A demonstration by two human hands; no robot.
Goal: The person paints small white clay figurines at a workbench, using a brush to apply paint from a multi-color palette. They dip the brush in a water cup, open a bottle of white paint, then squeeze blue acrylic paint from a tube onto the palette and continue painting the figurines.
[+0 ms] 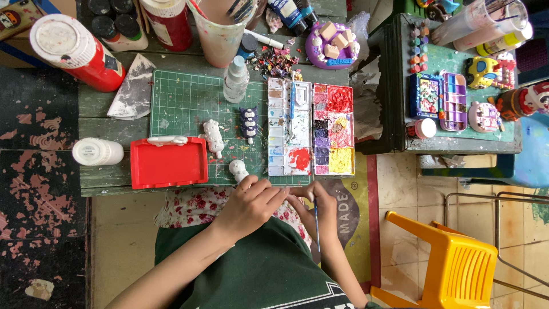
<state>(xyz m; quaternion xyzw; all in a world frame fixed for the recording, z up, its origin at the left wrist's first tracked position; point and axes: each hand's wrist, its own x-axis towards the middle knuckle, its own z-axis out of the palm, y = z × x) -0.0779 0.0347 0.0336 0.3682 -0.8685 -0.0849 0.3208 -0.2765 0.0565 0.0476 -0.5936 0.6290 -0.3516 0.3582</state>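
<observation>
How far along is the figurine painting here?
One small figurine on the green cutting mat already carries dark paint. The left hand holds something that the fingers hide, at the table edge, while the right hand holds a thin brush. Two figurines, one on the mat and one by the left hand, are plain white. The paint palette lies open.

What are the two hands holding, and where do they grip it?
The right hand pinches a thin blue paintbrush near its upper end. The left hand covers a white figurine, held around its lower part.
</observation>
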